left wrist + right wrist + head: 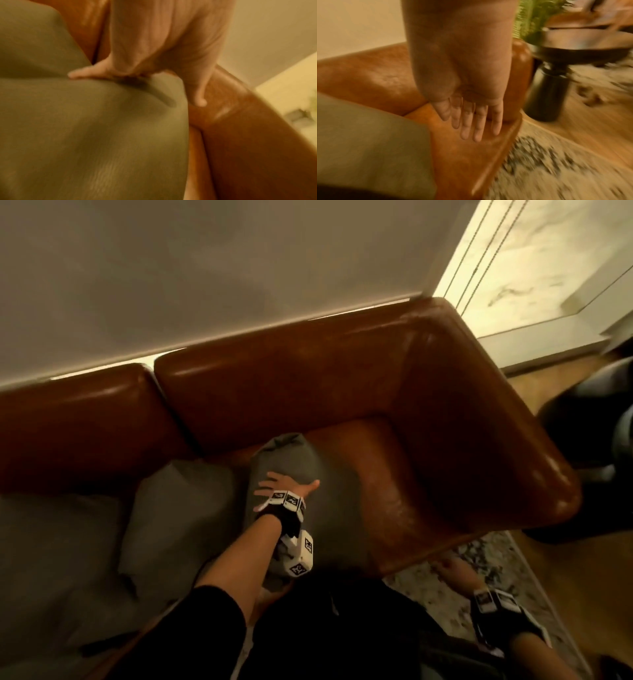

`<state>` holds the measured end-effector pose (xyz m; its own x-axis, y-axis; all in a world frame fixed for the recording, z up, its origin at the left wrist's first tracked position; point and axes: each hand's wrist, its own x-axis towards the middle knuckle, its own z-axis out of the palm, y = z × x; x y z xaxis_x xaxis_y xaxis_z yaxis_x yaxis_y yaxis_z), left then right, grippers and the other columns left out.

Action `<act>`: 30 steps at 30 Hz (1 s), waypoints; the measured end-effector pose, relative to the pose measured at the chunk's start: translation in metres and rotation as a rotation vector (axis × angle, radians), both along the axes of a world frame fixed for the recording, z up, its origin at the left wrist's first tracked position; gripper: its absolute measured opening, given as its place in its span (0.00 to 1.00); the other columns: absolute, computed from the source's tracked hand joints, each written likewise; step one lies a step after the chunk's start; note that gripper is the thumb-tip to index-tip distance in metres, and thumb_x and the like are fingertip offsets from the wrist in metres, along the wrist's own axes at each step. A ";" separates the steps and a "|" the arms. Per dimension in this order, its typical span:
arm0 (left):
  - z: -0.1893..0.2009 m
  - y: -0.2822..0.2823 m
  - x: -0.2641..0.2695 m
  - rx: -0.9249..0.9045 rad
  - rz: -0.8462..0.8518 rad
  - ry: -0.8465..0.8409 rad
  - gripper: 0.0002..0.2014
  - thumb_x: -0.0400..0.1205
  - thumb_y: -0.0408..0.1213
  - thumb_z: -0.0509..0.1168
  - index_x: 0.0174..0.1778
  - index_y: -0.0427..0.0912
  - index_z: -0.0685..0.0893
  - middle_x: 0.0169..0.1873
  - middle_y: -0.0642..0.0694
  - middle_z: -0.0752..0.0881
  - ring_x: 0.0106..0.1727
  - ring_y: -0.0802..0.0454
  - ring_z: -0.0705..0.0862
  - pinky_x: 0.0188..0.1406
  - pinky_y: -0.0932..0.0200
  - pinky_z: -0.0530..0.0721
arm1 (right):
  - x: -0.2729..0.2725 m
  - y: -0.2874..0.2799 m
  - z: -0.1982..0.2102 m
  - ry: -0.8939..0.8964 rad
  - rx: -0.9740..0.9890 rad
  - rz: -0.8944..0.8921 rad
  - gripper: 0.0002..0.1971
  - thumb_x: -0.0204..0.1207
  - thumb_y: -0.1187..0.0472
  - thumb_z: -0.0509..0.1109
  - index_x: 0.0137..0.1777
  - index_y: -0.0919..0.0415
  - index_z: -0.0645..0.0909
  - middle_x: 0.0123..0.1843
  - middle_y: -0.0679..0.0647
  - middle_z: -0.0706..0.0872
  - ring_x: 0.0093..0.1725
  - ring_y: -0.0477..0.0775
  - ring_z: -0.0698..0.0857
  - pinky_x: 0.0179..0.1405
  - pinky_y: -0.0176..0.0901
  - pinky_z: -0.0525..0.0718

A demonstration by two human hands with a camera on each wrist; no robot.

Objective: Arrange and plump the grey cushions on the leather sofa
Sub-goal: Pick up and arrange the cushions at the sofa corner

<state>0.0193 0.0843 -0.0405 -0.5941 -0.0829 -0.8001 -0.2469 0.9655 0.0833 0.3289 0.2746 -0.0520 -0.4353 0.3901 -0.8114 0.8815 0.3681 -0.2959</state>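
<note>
A brown leather sofa (376, 392) fills the head view. On its seat a grey cushion (291, 460) stands on edge near the middle. My left hand (284, 484) lies spread on top of it, fingers straight, pressing into the fabric. The left wrist view shows the left hand (137, 60) flat on the cushion (85, 135), one finger hanging over its right side. My right hand (452, 568) hovers by the sofa's front edge; the right wrist view shows this hand (471, 119) empty, its fingers straight over the seat (462, 162). Two more grey cushions (178, 508) (51, 559) lie to the left.
The sofa's right armrest (496, 422) borders the bare seat corner. Beyond it stands a dark round side table (573, 47) with a green plant (536, 17). A patterned rug (556, 169) covers the wood floor in front. A pale wall (205, 268) runs behind.
</note>
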 end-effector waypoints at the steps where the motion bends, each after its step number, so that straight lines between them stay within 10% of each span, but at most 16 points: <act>1: -0.009 0.007 0.008 -0.046 -0.037 0.048 0.55 0.72 0.64 0.65 0.81 0.36 0.41 0.82 0.32 0.51 0.81 0.28 0.52 0.76 0.25 0.56 | -0.021 0.009 0.004 0.020 0.019 0.048 0.14 0.84 0.57 0.60 0.64 0.60 0.79 0.58 0.58 0.84 0.58 0.59 0.83 0.51 0.40 0.75; 6: -0.012 0.026 0.017 -0.003 -0.176 0.259 0.18 0.84 0.44 0.57 0.64 0.35 0.78 0.65 0.35 0.80 0.69 0.34 0.75 0.71 0.36 0.70 | -0.126 0.046 0.028 0.167 0.082 0.158 0.17 0.83 0.57 0.61 0.68 0.61 0.78 0.66 0.61 0.83 0.63 0.59 0.82 0.52 0.38 0.75; 12: 0.036 0.028 0.012 0.103 -0.419 0.490 0.17 0.85 0.44 0.55 0.55 0.37 0.84 0.53 0.34 0.87 0.59 0.34 0.82 0.54 0.47 0.78 | -0.211 0.084 0.049 0.260 0.081 0.420 0.20 0.84 0.60 0.59 0.75 0.60 0.70 0.71 0.60 0.79 0.69 0.59 0.78 0.63 0.42 0.74; 16: 0.078 0.027 0.022 0.467 -0.522 0.814 0.17 0.80 0.47 0.61 0.55 0.41 0.88 0.46 0.36 0.91 0.49 0.37 0.89 0.47 0.50 0.85 | -0.241 0.132 0.064 0.158 0.061 0.589 0.51 0.69 0.41 0.73 0.83 0.49 0.44 0.85 0.60 0.54 0.82 0.65 0.56 0.79 0.64 0.60; 19: 0.117 0.024 0.008 0.902 -0.560 0.931 0.17 0.76 0.43 0.62 0.55 0.39 0.88 0.55 0.50 0.88 0.61 0.62 0.84 0.69 0.57 0.77 | -0.248 0.168 0.097 0.218 0.043 0.665 0.68 0.53 0.39 0.82 0.80 0.40 0.32 0.85 0.50 0.40 0.83 0.58 0.46 0.78 0.72 0.46; 21: 0.138 0.026 -0.009 1.030 -0.588 0.963 0.16 0.77 0.40 0.63 0.58 0.39 0.85 0.60 0.64 0.81 0.66 0.76 0.75 0.76 0.61 0.69 | -0.244 0.186 0.125 0.365 -0.120 0.527 0.63 0.51 0.46 0.85 0.79 0.39 0.43 0.80 0.44 0.60 0.77 0.44 0.64 0.79 0.60 0.61; 24: 0.145 0.039 -0.030 1.031 -0.559 0.950 0.18 0.76 0.42 0.64 0.63 0.45 0.80 0.57 0.88 0.73 0.67 0.79 0.72 0.79 0.63 0.63 | -0.226 0.189 0.148 0.710 -0.107 0.328 0.37 0.55 0.48 0.82 0.64 0.54 0.71 0.57 0.35 0.79 0.54 0.29 0.80 0.52 0.28 0.80; 28: 0.111 0.069 -0.041 0.948 -0.536 0.823 0.21 0.76 0.43 0.65 0.67 0.50 0.76 0.58 0.91 0.69 0.68 0.83 0.68 0.80 0.62 0.56 | -0.198 0.187 0.126 0.777 0.009 0.289 0.25 0.64 0.48 0.78 0.58 0.58 0.82 0.53 0.47 0.89 0.54 0.42 0.87 0.58 0.44 0.84; 30: 0.092 0.083 -0.045 0.862 -0.487 0.693 0.24 0.78 0.37 0.67 0.71 0.49 0.75 0.66 0.73 0.74 0.73 0.71 0.67 0.82 0.48 0.58 | -0.187 0.187 0.111 0.699 0.121 0.279 0.18 0.69 0.50 0.76 0.55 0.58 0.83 0.49 0.51 0.90 0.50 0.50 0.88 0.55 0.52 0.83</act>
